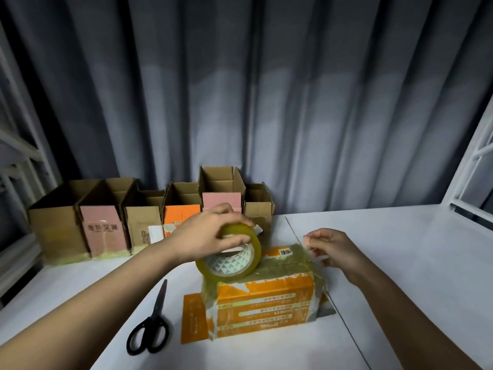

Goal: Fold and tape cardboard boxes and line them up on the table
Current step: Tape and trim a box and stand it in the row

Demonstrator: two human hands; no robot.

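An orange cardboard box (266, 303) lies on the white table (400, 263) in front of me, its top covered with clear tape. My left hand (210, 231) grips a roll of yellowish clear tape (232, 260) that rests on the box's top left. My right hand (330, 249) pinches the free end of the tape strip (309, 245) over the box's right edge. The strip runs across the box top between the two hands. An orange flap (193, 319) sticks out flat at the box's left.
Black scissors (150, 324) lie on the table left of the box. Several open cardboard boxes (149, 217) stand in a row along the back left, against a grey curtain (240, 89). A white window frame (472, 169) is at the right.
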